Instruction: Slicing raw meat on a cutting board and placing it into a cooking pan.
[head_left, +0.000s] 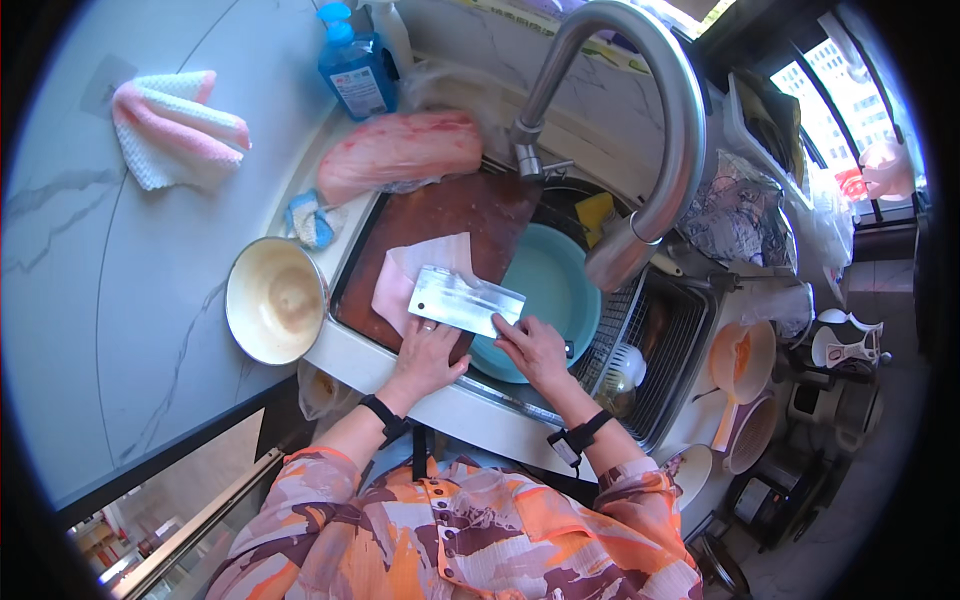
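My right hand (536, 351) grips the handle of a broad metal cleaver (465, 298), index finger extended along the blade. The blade lies nearly flat over a pale pink piece of pork skin (397, 289) on a brown cutting board (427, 206). With its fingertips at the near edge of the skin, my left hand (426, 358) holds it down beside the blade. Its fingertips are partly hidden. The board rests over the left part of the sink. Beneath its right edge, a turquoise basin (559, 262) sits in the sink.
A large slab of raw pork (405, 150) lies behind the board. The faucet (675, 150) arches over the basin. An enamel bowl (276, 300) stands left, near a blue-and-white cloth (309, 219). A wire rack (619, 322) and an orange-handled strainer (742, 360) are at right.
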